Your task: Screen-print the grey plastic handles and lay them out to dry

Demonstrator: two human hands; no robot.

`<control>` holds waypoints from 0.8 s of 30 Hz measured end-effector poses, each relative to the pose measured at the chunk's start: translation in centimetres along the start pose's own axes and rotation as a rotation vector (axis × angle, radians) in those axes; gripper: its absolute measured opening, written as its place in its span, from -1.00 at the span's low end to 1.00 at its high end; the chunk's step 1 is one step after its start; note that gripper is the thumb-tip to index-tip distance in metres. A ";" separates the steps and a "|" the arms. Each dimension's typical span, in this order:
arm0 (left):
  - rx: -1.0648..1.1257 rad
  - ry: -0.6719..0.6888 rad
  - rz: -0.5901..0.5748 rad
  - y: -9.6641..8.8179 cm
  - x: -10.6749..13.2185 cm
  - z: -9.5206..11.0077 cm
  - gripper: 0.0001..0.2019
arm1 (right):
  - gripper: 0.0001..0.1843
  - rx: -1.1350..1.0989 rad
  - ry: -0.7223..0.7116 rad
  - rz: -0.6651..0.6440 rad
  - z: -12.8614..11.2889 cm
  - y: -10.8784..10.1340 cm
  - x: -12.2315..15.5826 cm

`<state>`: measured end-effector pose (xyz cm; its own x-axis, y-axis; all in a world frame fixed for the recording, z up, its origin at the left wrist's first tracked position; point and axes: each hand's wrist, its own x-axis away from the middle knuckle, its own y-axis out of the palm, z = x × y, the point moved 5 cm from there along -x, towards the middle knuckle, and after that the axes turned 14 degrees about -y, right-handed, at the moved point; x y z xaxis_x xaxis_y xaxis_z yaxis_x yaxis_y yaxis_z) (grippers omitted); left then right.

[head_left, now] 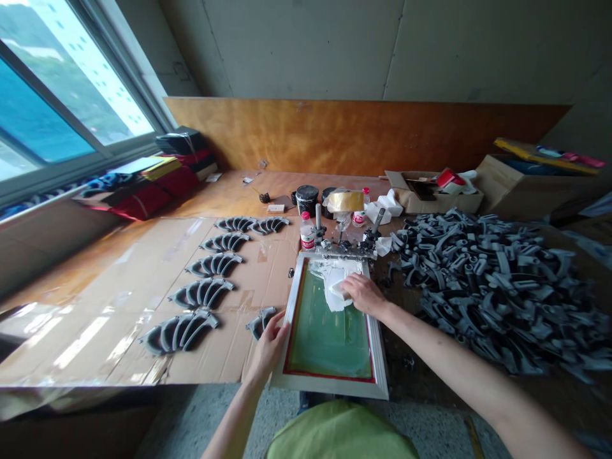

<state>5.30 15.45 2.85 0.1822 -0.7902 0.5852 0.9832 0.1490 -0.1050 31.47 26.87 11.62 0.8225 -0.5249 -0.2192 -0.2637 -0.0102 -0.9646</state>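
Note:
A screen-printing frame [378, 357] with a green mesh and white ink lies in front of me. My right hand [363, 294] rests on the mesh near its far end, fingers closed on a white squeegee [340, 288] smeared with ink. My left hand [268, 346] grips the frame's left rim. Just left of that hand lies a single curved grey plastic part [258, 320] on the cardboard.
Rows of curved grey parts [203, 292] lie on cardboard [119, 306] to the left. A big heap of grey parts [492, 287] fills the right side. Ink tins [306, 199], small bottles [307, 233], tape and rags stand behind the frame. Cardboard boxes [530, 185] sit at the back right.

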 end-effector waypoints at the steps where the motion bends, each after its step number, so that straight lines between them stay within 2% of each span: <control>1: 0.014 -0.001 -0.003 0.0 0.1 0.2 -0.30 | -0.68 0.010 -0.024 0.025 -0.5 0.5 0.6; 3: 0.035 -0.002 -0.004 -0.1 0.4 0.5 -0.30 | -0.66 -0.009 -0.084 0.051 -1.4 0.7 2.0; 6: 0.049 -0.010 0.001 -0.1 0.7 0.9 -0.30 | -0.69 -0.083 -0.111 0.012 -1.1 -0.5 2.3; 9: 0.063 -0.020 -0.002 -0.2 1.3 1.8 -0.23 | -0.75 -0.117 0.021 0.040 1.4 -2.7 -0.6; 12: 0.104 -0.034 -0.034 -0.5 2.6 3.9 -0.15 | -0.43 -0.062 0.221 0.037 4.3 -4.3 -4.2; 13: 0.123 -0.035 -0.049 -0.7 3.3 4.9 -0.17 | -0.33 -0.028 0.272 0.019 5.2 -4.7 -5.0; 15: 0.146 -0.033 -0.081 -1.0 4.5 7.2 -0.28 | -0.28 0.049 0.342 0.045 6.9 -5.7 -5.3; 17: 0.159 -0.003 -0.092 -1.3 5.2 9.8 -0.37 | -0.37 0.107 0.400 0.188 8.7 -6.9 -3.9; 19: 0.217 0.099 -0.091 -1.3 5.3 12.7 -0.41 | -0.55 0.111 0.510 0.331 10.6 -7.2 -1.1; 20: 0.266 0.177 -0.090 -1.2 5.1 14.3 -0.44 | -0.62 0.085 0.572 0.358 11.3 -6.7 0.5; 22: 0.364 0.327 -0.095 -0.7 4.7 17.5 -0.51 | -0.72 0.003 0.654 0.316 11.7 -4.3 3.4; 24: 0.397 0.399 -0.124 0.1 4.1 20.2 -0.54 | -0.75 -0.079 0.624 0.240 10.4 -1.3 5.2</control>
<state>6.08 24.25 21.46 0.1294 -0.9676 0.2169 0.9344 0.1922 0.2998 41.33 32.99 10.19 0.2973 -0.9136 -0.2776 -0.4589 0.1182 -0.8806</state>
